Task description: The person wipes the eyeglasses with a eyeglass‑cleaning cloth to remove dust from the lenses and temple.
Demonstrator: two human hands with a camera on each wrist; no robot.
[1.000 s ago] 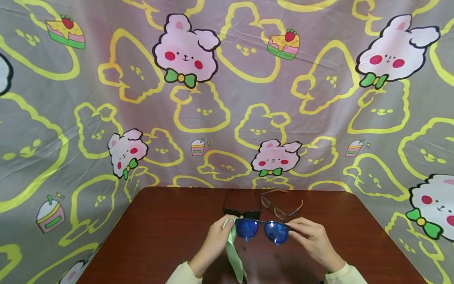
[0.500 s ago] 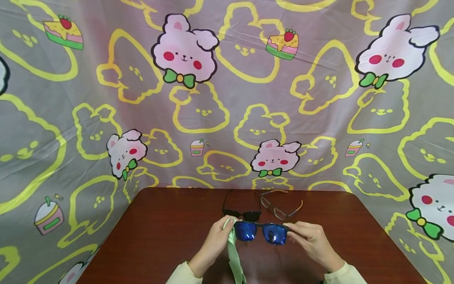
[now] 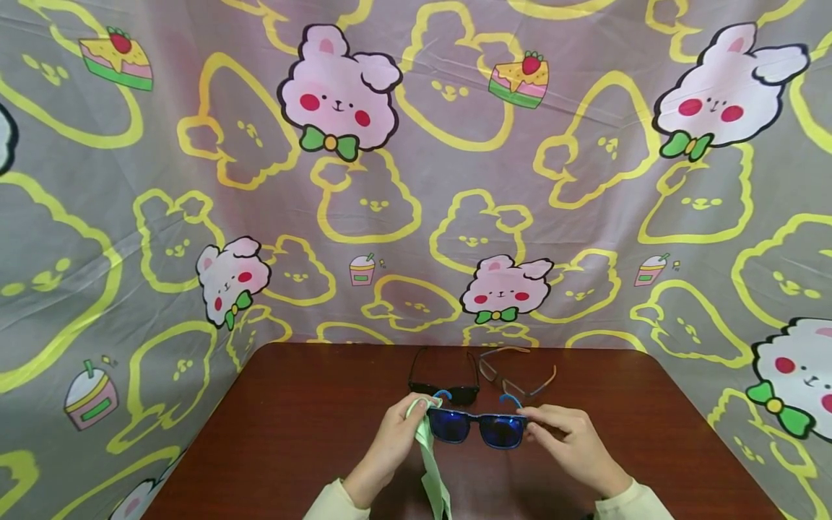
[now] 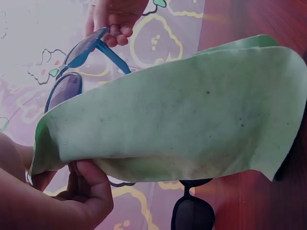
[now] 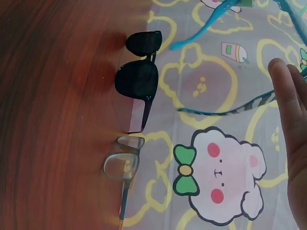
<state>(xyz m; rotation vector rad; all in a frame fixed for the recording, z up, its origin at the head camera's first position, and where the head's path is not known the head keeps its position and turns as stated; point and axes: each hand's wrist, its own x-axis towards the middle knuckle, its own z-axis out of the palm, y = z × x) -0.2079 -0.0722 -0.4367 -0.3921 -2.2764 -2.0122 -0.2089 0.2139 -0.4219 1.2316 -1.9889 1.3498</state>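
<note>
Sunglasses with blue mirrored lenses [image 3: 502,431] are held level above the table, between both hands. My left hand [image 3: 392,437] pinches a light green cloth [image 3: 431,469] at their left end; the cloth hangs down below it. In the left wrist view, that cloth [image 4: 182,115] hides part of the sunglasses [image 4: 67,93]. The fingers of my right hand [image 3: 575,442] pinch the frame's right corner. Both blue temple tips show above the lenses. In the right wrist view, a striped temple [image 5: 240,108] stretches out from beside my right hand [image 5: 293,110].
Black sunglasses [image 3: 463,395] lie on the brown table [image 3: 292,419] just behind the held pair. Right of them are clear-lensed eyeglasses [image 3: 513,390] with their temples spread. A curtain [image 3: 416,180] printed with rabbits surrounds the table's back and sides.
The blue sunglasses have tipped: their temple ends, earlier below the lenses, now rise above the frame. The lenses look darker. Both hands keep their holds and have hardly moved.
</note>
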